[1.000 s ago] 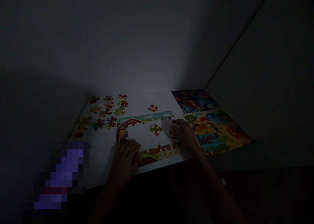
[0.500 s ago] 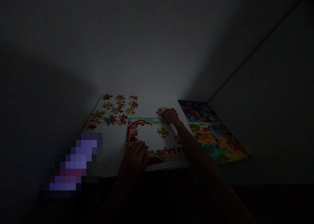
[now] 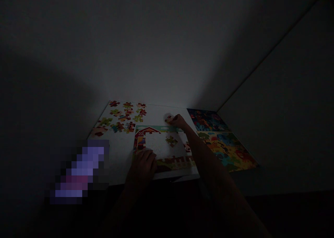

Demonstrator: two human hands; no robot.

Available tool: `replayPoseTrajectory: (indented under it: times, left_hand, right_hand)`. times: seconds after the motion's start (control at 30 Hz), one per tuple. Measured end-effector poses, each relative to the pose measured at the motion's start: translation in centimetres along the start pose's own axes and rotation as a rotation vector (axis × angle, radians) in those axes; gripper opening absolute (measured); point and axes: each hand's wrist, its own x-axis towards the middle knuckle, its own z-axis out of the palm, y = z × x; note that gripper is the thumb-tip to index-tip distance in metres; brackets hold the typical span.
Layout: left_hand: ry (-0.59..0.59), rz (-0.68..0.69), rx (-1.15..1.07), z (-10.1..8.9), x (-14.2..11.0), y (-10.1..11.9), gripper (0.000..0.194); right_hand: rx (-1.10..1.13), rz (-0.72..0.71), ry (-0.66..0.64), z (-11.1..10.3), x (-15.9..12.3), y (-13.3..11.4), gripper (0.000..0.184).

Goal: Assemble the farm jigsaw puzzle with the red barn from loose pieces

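A partly built farm puzzle [image 3: 163,146] with a red barn and a fence border lies on a white table [image 3: 120,154] in dim light. My left hand [image 3: 142,165] rests flat on the puzzle's lower left corner, fingers spread. My right hand [image 3: 179,121] reaches to the puzzle's far edge and pinches a loose puzzle piece [image 3: 168,118] there. One single piece [image 3: 171,140] lies inside the unfilled middle.
Several loose pieces [image 3: 124,116] are scattered at the far left of the table. Two finished colourful puzzles [image 3: 221,140] lie to the right. Walls close in behind and on the right. A blurred purple patch [image 3: 78,172] sits at the near left.
My right hand moved from the puzzle's right edge up to the far edge and closed on a loose piece. The left hand stayed on the lower left corner.
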Motion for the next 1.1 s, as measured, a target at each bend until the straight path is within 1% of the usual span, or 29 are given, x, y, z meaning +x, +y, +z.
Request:
replayPoseTrajectory:
  times: [0.1,0.23,0.37,0.47,0.57,0.7,0.83,0.97,1.1]
  left_hand:
    - [-0.002,-0.007,-0.011,0.2,-0.1,0.0,0.022]
    - [-0.004,-0.003,0.0,0.4,-0.1,-0.3,0.022]
    - [-0.011,0.023,0.018,0.4,-0.1,-0.4,0.021]
    - [-0.004,0.042,0.021,0.4,-0.1,-0.5,0.021]
    - [0.0,0.046,0.024,0.4,-0.1,-0.5,0.019]
    - [-0.02,0.036,0.039,0.5,-0.1,-0.5,0.019]
    - [-0.036,0.044,0.045,0.5,-0.1,-0.6,0.02]
    - [-0.039,0.041,0.048,0.5,-0.1,-0.6,0.021]
    - [-0.028,0.062,0.051,0.3,0.1,-0.5,0.022]
  right_hand:
    - [0.188,-0.037,0.015,-0.2,-0.6,0.5,0.032]
    - [0.271,-0.08,0.041,-0.4,-1.3,0.8,0.025]
    - [0.363,-0.128,0.058,-1.0,-1.7,1.0,0.027]
    - [0.548,-0.185,0.058,-1.5,-2.4,1.6,0.032]
    - [0.697,-0.219,-0.003,-2.4,-3.7,2.8,0.038]
    - [0.745,-0.194,-0.103,-3.6,-5.8,5.0,0.038]
    - [0.749,-0.186,-0.142,-4.7,-7.2,6.8,0.038]
    - [0.745,-0.157,-0.176,-5.5,-8.0,7.9,0.036]
    - [0.727,-0.143,-0.249,-5.9,-9.0,8.6,0.033]
